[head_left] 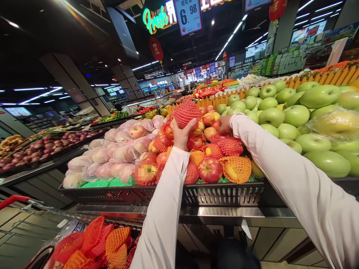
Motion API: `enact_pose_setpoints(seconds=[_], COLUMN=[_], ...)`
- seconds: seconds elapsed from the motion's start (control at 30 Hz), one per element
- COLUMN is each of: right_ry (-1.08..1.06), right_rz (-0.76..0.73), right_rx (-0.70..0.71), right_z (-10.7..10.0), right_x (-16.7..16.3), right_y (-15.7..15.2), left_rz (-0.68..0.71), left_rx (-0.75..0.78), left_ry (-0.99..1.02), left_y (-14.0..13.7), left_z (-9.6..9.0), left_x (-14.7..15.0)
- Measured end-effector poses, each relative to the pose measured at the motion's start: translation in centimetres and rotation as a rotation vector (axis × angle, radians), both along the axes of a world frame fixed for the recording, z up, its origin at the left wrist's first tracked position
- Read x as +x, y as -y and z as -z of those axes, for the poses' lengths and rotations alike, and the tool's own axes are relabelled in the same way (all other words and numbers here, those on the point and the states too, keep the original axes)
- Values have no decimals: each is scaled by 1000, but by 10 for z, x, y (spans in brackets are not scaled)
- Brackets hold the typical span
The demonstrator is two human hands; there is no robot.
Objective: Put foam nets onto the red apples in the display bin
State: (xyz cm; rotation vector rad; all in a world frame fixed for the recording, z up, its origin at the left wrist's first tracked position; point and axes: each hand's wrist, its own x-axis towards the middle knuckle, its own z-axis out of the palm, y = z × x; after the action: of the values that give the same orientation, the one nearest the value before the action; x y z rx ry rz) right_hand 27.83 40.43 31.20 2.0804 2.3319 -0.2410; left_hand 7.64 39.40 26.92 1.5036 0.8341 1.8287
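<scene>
supermarket produce stand (224, 194), left hand (181, 135) around netted apple (187, 113)

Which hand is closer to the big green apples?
Right. The right hand rests on the red apples just beside the green apples. The left hand is farther away, holding up a red net-wrapped apple.

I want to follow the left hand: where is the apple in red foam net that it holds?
In the head view, the netted apple is raised in the left hand at centre, above the red apples, left of the green apples.
</scene>
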Motion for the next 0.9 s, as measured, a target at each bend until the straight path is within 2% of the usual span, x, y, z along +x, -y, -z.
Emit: enact_pose_setpoints(seconds=[0.07, 0.17, 0.27, 0.3, 0.37, 0.43, 0.5, 0.6, 0.73, 0.83, 0.9], right_ry=[-10, -82, -476, -640, -849, -879, -827, -730, -684, -631, -519], right_rz=[26, 40, -141, -248, -463, -592, -615, -516, -236, -15, 85], right_rx=[80, 297, 514, 536, 478, 404, 399, 502, 634, 632, 574], right_z=[0, -2, -3, -3, 0, 4, 8, 11, 8, 4, 2], right_x=[1, -5, -15, -19, -26, -31, -33, -35, -35, -33, -29], right_y=[2, 6, 9, 9, 10, 10, 10, 10, 12, 12, 10], left_rz=[-142, -178, -156, -157, -159, -153, -137, -97, -52, -80, -120], left_rx=[60, 101, 77, 64, 41, 22, 2, -24, -66, -72, -60], left_ry=[-175, -355, -444, -466, -506, -531, -539, -539, -489, -393, -310], left_y=[-1, -1, -2, -3, -4, -6, -8, -11, -13, -17, -20], left_z=[2, 6, 9, 9, 10, 11, 13, 15, 14, 12, 10], left_x=[0, -1, -2, -2, -3, -4, -4, -3, -2, -5, -8])
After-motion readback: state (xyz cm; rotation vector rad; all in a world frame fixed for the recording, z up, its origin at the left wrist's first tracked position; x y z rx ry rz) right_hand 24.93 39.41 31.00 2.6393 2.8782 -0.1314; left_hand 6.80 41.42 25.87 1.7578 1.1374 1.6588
